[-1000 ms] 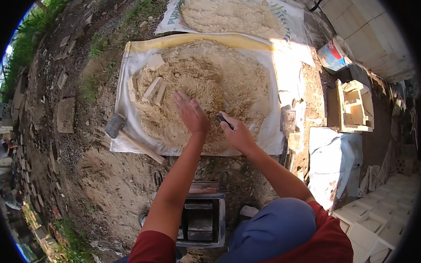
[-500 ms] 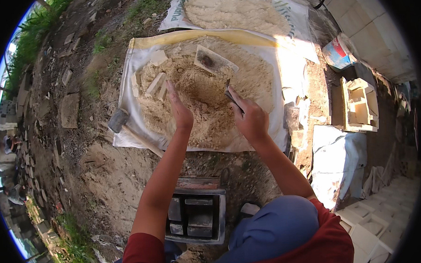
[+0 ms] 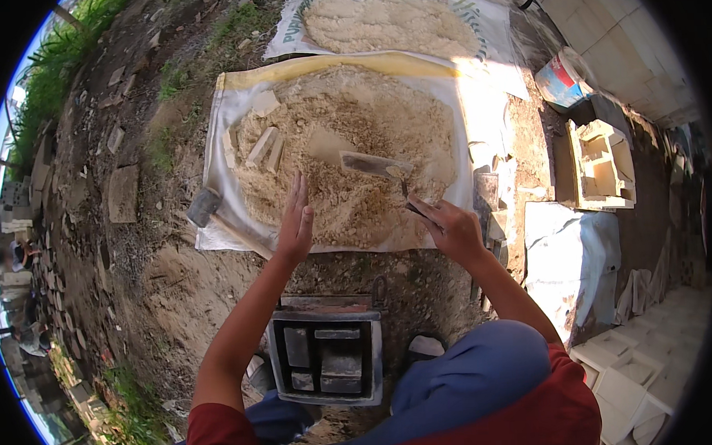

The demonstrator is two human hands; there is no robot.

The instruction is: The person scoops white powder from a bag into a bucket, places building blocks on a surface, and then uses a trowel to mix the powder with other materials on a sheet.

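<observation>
A trowel with a flat rectangular blade (image 3: 363,164) is gripped in my right hand (image 3: 455,231), at the near right of a heap of damp, sandy mix (image 3: 367,96). Its blade lies low over the middle of the heap, tilted, and points left. My left hand (image 3: 296,223) is open, fingers stretched out together, at the heap's near left edge; it holds nothing. The heap lies on a white sack sheet (image 3: 215,168) with a yellow far edge. Nearer my legs stands a dark metal block mould (image 3: 278,359) with several rectangular cores inside.
A mallet (image 3: 204,206) lies on the sheet's left corner, near several pale broken pieces (image 3: 262,146). Farther off is a second sandy heap (image 3: 388,21). To the right stand a bucket (image 3: 561,82), a pale hollow block (image 3: 603,167) and a light blue sack (image 3: 569,254).
The trowel has swung from the far part of the heap toward me, its blade now lower and flatter. Both hands have drawn nearer; the right one also moved right.
</observation>
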